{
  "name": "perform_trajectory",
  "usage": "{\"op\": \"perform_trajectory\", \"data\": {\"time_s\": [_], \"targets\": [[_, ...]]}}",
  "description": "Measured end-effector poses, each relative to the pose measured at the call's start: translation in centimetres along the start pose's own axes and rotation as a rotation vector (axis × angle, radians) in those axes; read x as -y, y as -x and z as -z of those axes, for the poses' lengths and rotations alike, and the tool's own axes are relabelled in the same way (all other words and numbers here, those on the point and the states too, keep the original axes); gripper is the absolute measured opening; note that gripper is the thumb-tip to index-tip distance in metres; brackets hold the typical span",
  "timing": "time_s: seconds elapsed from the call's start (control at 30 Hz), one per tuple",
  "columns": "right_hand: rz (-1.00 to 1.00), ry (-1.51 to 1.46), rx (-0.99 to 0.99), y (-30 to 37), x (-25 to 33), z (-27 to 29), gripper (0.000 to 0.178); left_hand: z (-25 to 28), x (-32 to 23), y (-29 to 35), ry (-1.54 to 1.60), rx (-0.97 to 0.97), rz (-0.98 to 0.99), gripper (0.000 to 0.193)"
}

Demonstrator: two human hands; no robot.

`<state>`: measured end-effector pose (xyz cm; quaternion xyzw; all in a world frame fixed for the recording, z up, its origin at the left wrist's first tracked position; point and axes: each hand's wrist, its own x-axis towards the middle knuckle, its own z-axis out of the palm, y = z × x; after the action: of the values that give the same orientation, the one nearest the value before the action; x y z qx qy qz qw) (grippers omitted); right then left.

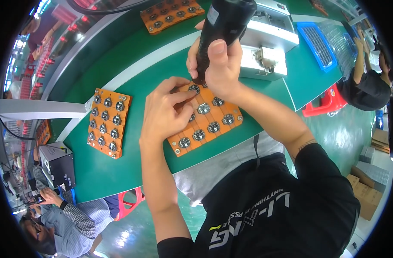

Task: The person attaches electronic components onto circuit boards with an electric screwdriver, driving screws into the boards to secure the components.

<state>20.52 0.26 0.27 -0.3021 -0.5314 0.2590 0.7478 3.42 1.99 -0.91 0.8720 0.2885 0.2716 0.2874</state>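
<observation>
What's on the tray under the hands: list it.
Rows of small round parts show. The left hand covers part of the orange tray at left, the right hand and black tool part of its far edge; anything beneath is hidden.

the near tray (203, 121) lies right of the side tray (109, 124), what seems a machine (271, 39) standing behind-right.

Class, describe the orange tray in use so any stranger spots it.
On the green table, find the edge nearest the person. There lies an orange tray of round parts. Unlike the other orange trays, it lies beneath the left hand and a black tool in the right hand.
</observation>
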Motion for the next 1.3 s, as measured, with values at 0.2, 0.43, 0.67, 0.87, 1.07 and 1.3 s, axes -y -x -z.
{"op": "perform_trajectory", "data": {"time_s": [0.2, 0.43, 0.67, 0.87, 1.07, 1.3], "targets": [[-0.013, -0.030, 0.003, 0.2, 0.2, 0.1, 0.062, 0.0, 0.1, -0.1, -0.018, 0.016, -0.006, 0.023], [-0.180, -0.150, 0.088, -0.5, 0.0, -0.4, 0.047, -0.1, 0.0, 0.0, -0.032, -0.009, -0.029, 0.025], [-0.289, -0.168, 0.062, -1.1, -0.3, -0.5, 0.030, -0.1, -0.2, -0.2, -0.019, 0.005, -0.007, 0.024], [-0.245, -0.090, 0.062, -0.7, -0.4, -1.1, 0.035, 0.0, -0.8, -0.4, -0.065, 0.047, 0.003, 0.023], [-0.139, -0.005, -0.070, -1.0, 0.5, -0.4, 0.038, 0.4, -0.7, -1.2, -0.106, 0.135, -0.049, 0.023], [0.134, 0.015, -0.232, -3.2, 9.6, 7.1, 0.037, 1.2, 0.4, -0.4, 0.130, 0.147, -0.020, 0.036]]}}
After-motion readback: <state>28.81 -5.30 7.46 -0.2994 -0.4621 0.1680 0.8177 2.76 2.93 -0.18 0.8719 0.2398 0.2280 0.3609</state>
